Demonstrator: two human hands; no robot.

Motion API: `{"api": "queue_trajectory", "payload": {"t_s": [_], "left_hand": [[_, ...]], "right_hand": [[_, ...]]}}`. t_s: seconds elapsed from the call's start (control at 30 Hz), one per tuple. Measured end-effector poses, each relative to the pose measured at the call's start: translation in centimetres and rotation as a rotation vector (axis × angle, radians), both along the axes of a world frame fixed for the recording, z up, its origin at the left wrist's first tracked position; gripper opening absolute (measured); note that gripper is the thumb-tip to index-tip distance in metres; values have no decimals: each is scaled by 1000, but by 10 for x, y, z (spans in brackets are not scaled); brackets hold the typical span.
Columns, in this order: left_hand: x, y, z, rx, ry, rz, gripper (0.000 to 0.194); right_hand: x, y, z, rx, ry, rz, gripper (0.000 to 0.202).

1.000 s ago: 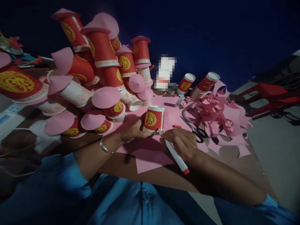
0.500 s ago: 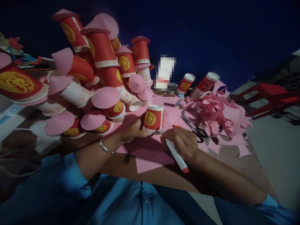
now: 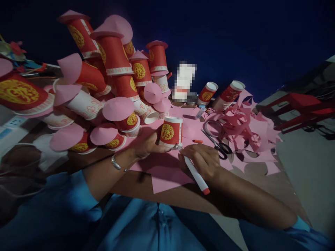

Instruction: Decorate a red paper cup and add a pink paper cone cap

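My left hand (image 3: 149,144) is closed around the left side and base of a red paper cup (image 3: 171,131) with a gold round emblem and a white lower rim. In my right hand (image 3: 200,158) is a white marker (image 3: 195,176) with a red end, its tip at the cup's lower right rim. Whether the tip touches the rim I cannot tell. Pink paper (image 3: 167,176) lies under both hands. A red marker cap (image 3: 197,141) rests just beyond my right hand, with black-handled scissors (image 3: 221,148) to its right.
Many red cups with pink paper cones (image 3: 115,55) are stacked at the left. Cut pink scraps (image 3: 251,129) heap up at the right, near two tilted cup stacks (image 3: 227,94). A roll of tape (image 3: 213,128) lies by the scissors. A red stool (image 3: 300,101) stands beyond the table.
My right hand and the marker have shifted slightly left along the cup's lower rim. The cup has barely moved in my left hand.
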State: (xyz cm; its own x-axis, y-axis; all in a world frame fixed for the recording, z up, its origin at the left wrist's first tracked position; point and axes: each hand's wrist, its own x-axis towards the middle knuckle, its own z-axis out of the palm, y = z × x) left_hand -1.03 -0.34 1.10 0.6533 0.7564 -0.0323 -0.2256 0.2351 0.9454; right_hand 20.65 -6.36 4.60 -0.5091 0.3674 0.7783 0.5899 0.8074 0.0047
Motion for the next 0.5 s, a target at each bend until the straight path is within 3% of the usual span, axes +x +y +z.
{"api": "queue_trajectory", "payload": {"t_s": [0.5], "left_hand": [[-1, -1, 0, 20, 32, 23, 72]], "right_hand": [[-4, 0, 2, 34, -3, 14, 11]]}}
